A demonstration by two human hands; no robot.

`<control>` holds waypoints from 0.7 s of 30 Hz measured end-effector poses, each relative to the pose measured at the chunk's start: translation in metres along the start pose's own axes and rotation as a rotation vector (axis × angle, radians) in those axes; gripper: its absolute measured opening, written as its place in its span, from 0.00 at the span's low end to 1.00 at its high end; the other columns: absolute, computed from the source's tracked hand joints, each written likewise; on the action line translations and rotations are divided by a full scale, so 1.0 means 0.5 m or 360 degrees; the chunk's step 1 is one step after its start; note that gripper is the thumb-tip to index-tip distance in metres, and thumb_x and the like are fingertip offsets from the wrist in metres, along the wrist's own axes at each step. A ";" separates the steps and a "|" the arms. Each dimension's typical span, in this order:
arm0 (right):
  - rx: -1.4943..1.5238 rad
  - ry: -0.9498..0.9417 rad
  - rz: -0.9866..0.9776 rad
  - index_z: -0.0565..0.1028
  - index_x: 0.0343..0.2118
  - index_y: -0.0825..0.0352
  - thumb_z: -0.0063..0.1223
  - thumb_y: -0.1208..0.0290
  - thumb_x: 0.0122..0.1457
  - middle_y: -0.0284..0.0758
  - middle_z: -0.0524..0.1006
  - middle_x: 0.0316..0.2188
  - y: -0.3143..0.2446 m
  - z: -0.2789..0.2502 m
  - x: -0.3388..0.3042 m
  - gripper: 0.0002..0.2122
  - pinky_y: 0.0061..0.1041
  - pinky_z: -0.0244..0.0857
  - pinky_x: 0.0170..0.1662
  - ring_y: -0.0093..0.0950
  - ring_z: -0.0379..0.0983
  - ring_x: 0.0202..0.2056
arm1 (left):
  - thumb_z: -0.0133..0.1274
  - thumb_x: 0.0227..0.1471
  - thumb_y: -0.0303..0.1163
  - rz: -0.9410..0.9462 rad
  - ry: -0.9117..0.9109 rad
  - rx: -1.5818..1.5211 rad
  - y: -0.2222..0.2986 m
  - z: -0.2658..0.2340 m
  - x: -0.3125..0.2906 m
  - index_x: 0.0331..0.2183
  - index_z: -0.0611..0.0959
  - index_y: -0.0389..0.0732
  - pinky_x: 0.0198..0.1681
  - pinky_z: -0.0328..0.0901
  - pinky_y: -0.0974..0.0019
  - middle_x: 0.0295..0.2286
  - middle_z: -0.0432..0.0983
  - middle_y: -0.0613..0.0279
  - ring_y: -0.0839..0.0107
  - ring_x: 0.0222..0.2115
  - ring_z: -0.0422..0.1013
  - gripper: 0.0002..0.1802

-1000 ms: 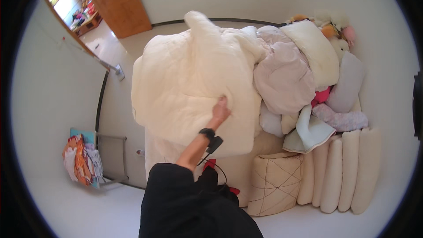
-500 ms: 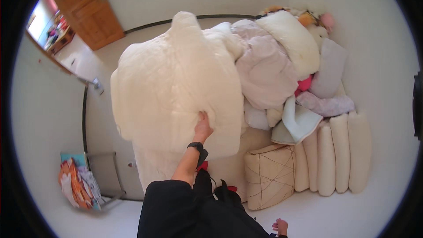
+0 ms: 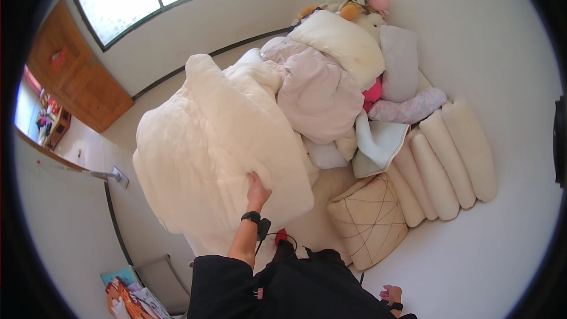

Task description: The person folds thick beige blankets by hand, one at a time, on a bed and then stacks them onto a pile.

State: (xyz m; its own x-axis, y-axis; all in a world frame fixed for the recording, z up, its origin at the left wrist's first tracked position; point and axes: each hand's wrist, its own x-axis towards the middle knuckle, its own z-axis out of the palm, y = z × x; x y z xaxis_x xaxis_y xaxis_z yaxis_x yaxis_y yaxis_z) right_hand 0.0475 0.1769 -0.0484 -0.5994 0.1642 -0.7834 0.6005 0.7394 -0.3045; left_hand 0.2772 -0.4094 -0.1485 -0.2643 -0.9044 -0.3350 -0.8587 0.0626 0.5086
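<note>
A thick cream quilt [image 3: 207,142], folded and puffy, covers the left of the bed, with a long raised fold along its top. My left hand [image 3: 258,192], wearing a black wrist strap, is closed on the quilt's surface near its front edge; the fingertips partly sink into the padding. Low at the right, my right hand [image 3: 391,293] hangs beside my body, away from the bedding. Its fingers are loosely apart and hold nothing.
Right of the quilt lie a pale pink cover [image 3: 322,97], a cream pillow [image 3: 342,41] and stuffed toys [image 3: 378,5]. Several upright rolls [image 3: 449,162] line the right side beside a square cushion [image 3: 372,218]. A chair with clothes [image 3: 133,295] stands lower left; a wooden door [image 3: 80,71] is far left.
My view has turned, showing more of the window. My left hand stays on the quilt. Its front right part looks shifted slightly, and my right hand remains low at my side.
</note>
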 end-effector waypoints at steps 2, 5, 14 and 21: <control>0.0096 -0.0028 0.0028 0.69 0.26 0.71 0.50 0.67 0.48 0.40 0.73 0.17 0.012 0.025 -0.017 0.10 0.25 0.66 0.17 0.30 0.71 0.17 | 0.60 0.33 0.35 0.0022 -0.0037 0.0022 -0.013 -0.002 -0.005 0.55 0.46 0.33 0.41 0.65 0.58 0.56 0.34 0.41 0.47 0.43 0.65 0.53; 0.0220 0.0018 -0.0009 0.67 0.19 0.68 0.47 0.68 0.49 0.42 0.73 0.17 0.023 0.065 -0.010 0.09 0.24 0.66 0.18 0.30 0.71 0.16 | 0.61 0.32 0.37 0.0109 -0.0045 0.0062 -0.037 0.001 -0.018 0.55 0.46 0.34 0.42 0.64 0.58 0.56 0.34 0.41 0.48 0.44 0.64 0.54; 0.0437 -0.0244 -0.0086 0.66 0.23 0.70 0.44 0.65 0.55 0.39 0.73 0.17 0.138 0.064 0.232 0.12 0.25 0.66 0.18 0.29 0.70 0.15 | 0.57 0.40 0.41 -0.0572 -0.0445 -0.1893 -0.142 0.001 -0.125 0.52 0.61 0.36 0.30 0.69 0.60 0.48 0.60 0.47 0.55 0.34 0.71 0.40; -0.0072 -0.0412 0.0000 0.63 0.16 0.65 0.40 0.62 0.58 0.29 0.62 0.12 -0.153 0.060 0.073 0.16 0.19 0.49 0.16 0.21 0.55 0.13 | 0.53 0.44 0.40 -0.1777 0.0328 -0.2060 -0.423 -0.008 -0.360 0.48 0.64 0.34 0.22 0.69 0.64 0.39 0.67 0.48 0.56 0.26 0.71 0.32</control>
State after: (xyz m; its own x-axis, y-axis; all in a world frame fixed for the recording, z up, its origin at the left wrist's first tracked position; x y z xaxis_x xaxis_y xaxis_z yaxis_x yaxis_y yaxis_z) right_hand -0.0046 0.1067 -0.0697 -0.4406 -0.0038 -0.8977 0.5729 0.7687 -0.2844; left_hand 0.5083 -0.2614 -0.1928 0.3128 -0.3118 -0.8972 0.3385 -0.8459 0.4120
